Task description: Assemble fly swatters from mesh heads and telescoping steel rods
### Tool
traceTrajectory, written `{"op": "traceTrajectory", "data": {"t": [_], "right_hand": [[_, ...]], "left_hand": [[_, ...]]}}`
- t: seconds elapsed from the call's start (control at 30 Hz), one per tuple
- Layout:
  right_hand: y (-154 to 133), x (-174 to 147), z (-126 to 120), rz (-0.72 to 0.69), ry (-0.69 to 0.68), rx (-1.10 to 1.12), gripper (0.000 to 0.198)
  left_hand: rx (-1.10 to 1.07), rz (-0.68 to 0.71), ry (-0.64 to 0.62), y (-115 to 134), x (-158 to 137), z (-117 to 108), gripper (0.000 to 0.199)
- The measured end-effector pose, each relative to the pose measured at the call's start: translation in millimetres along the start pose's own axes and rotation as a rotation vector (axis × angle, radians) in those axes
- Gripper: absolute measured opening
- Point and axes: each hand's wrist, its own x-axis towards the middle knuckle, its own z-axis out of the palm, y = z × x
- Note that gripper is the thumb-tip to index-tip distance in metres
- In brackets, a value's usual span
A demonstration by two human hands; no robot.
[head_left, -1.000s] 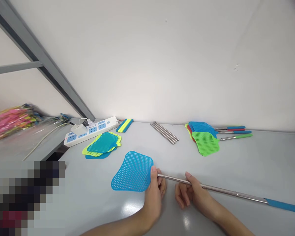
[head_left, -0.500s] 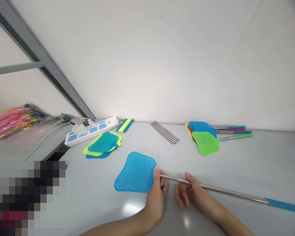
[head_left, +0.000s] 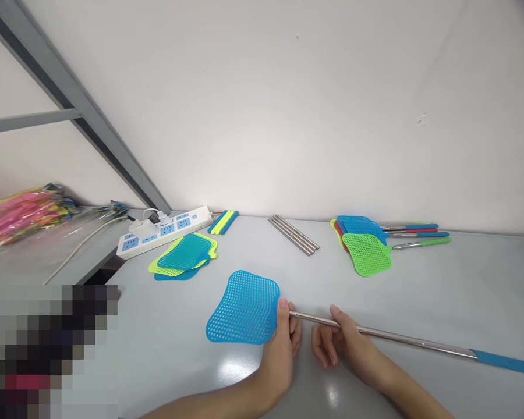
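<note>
A blue fly swatter (head_left: 245, 307) with a perforated head lies across both hands, its silver telescopic rod drawn out to the right and ending in a blue grip (head_left: 509, 362). My left hand (head_left: 283, 337) is closed at the neck, thumb on top, hiding where head and rod join. Farther along the rod, my right hand (head_left: 343, 340) pinches it between thumb and curled fingers. Beyond them lie several bare metal rods (head_left: 293, 234). Loose swatter heads (head_left: 184, 255), blue and yellow, are stacked at the left. Swatters with handles lie at the right, a green swatter (head_left: 369, 255) in front.
A white power strip (head_left: 166, 231) with plugs stands at the table's back left, beside blue and yellow grip sleeves (head_left: 223, 222). Bagged colourful items (head_left: 30, 215) rest on a neighbouring surface. A grey metal frame (head_left: 81, 119) rises there. The wall borders the table's back.
My left hand and the swatter head have shifted very slightly right, toward my right hand. The whole view has also drifted a little. Both hands keep their hold.
</note>
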Motion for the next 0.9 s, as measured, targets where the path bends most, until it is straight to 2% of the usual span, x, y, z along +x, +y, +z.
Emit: {"op": "traceTrajectory", "data": {"t": [0.53,0.9], "right_hand": [[2.0,0.7,-0.4,-0.001,-0.006,0.035,0.063],[4.6,2.4,-1.1,0.014,0.027,0.066,0.061]], "left_hand": [[-0.003,0.035,-0.053,2.1,0.0,-0.8,0.047],[0.059,0.004,-0.029,9.4,2.9,-3.6,0.045]]}}
